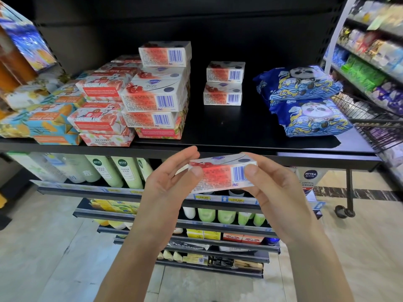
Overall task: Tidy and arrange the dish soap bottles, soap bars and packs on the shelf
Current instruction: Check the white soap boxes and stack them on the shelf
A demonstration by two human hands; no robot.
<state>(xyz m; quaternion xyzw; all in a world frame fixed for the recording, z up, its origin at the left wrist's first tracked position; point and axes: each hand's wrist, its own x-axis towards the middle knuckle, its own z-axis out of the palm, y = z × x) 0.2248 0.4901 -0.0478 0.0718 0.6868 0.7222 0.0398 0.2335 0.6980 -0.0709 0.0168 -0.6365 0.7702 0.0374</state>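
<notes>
Soap box (222,174), white card with a red print and a blue barcode, sits low in the centre of the view, just in front of and below the front lip of the black shelf (218,129). It is held level between both hands. The left hand (168,188) pinches its 9 o'clock end, thumb on the near face and fingers behind. The right hand (277,192) clamps the 3 o'clock end the same way, its thumb beside the barcode.

At 12 o'clock from the box lies a broad bare strip of dark, smooth shelf board. A pair of matching boxes (223,83) stands stacked at the far end of that strip, with open board on both sides. At 10 o'clock a taller pile (157,90) of the same sharp-cornered cartons rises unevenly, the top one set further back. Touching it at 9 o'clock are paper-wrapped bars (98,105), softer in outline, with orange and teal prints. At 2 o'clock two glossy blue panda packs (305,101), crinkled and pillow-shaped, lie one on the other near the shelf's end, just beside a wire basket (375,123).

Print on every carton is blurred and unreadable. Green bottles (115,171) on the tier below are cut off at the top by the shelf lip, and the hands hide the tier's middle.
</notes>
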